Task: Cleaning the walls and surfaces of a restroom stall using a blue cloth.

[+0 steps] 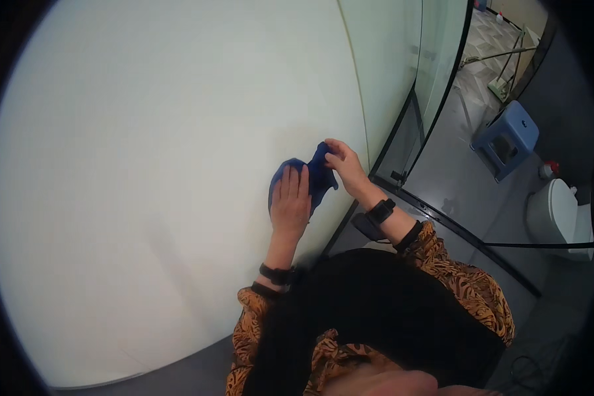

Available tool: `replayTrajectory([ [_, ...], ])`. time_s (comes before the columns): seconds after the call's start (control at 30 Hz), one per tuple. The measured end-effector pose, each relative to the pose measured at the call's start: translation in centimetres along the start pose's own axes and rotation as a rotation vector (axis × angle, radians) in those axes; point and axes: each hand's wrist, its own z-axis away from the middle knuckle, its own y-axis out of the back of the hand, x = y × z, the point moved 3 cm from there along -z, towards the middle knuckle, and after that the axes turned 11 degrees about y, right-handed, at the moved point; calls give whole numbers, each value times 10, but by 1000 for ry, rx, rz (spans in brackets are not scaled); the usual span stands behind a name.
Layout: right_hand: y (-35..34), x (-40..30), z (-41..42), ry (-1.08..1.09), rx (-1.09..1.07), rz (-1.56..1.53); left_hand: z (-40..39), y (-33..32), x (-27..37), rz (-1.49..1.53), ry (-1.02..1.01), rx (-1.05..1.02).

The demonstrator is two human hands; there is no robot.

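A crumpled dark blue cloth [319, 175] lies against a broad, smooth white panel [168, 123]. My left hand [291, 203] is spread flat over the cloth's left part and holds it to the panel, fingers pointing up and nearly together. To its right, my right hand [345, 166] pinches the cloth's upper right corner between thumb and fingers. A loose corner of the cloth hangs below the right hand. Both wrists carry black bands, and the right one has a dark square device [380, 212] on it.
At right, a black-framed glass partition [391, 64] meets the panel; its dark bottom rail [425, 205] crosses the grey floor. Beyond stand a blue plastic stool [512, 133], a white toilet [554, 213], a red-and-white container [548, 170] and a flat mop [499, 89].
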Motion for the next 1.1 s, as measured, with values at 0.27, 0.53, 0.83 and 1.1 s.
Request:
replayTrajectory([
  [0.27,21,-61,-61,179,-98,-54,-87,-10,23,-133,-93,125],
  [0.53,8,-89,-80,558,-276,194,-118,-4,36,-175,-50,370],
  [0.83,30,-55,-67,318,-299,90,-107,-19,32,-160,-45,483],
  [1.1,55,-99,-30,187,-240,-70,-126,-3,63,305,-8,435],
])
